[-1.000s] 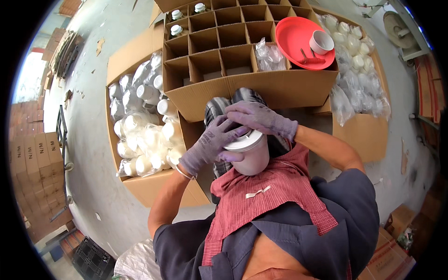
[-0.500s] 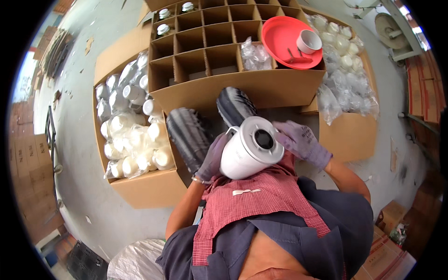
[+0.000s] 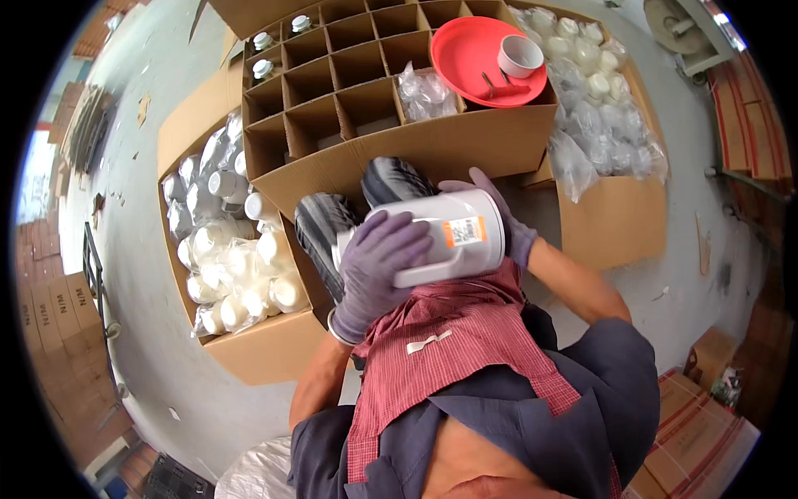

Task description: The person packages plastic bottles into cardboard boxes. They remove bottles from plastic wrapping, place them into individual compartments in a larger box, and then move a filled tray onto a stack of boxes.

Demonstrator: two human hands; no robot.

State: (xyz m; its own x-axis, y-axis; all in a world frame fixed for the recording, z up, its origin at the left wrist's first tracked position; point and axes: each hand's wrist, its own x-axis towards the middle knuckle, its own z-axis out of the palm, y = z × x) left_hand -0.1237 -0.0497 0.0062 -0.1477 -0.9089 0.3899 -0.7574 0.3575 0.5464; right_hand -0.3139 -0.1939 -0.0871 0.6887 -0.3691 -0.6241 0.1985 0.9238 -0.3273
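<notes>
Jug (image 3: 442,214), white, with an orange-and-white label (image 3: 465,232), lies on its side above the lap, over a red checked apron (image 3: 453,366); left hand (image 3: 382,268), gloved in purple-grey, clasps it near its left end with fingers laid across the side. Right hand (image 3: 510,220), gloved alike, bears on the jug's right end, thumb raised, remaining fingers partly hidden, their grip impossible to tell. Beyond the knees: divided carton (image 3: 416,150), carrying red dish (image 3: 457,54) with white cup (image 3: 521,56); to the left, open carton (image 3: 266,358) of bagged white containers (image 3: 237,270).
</notes>
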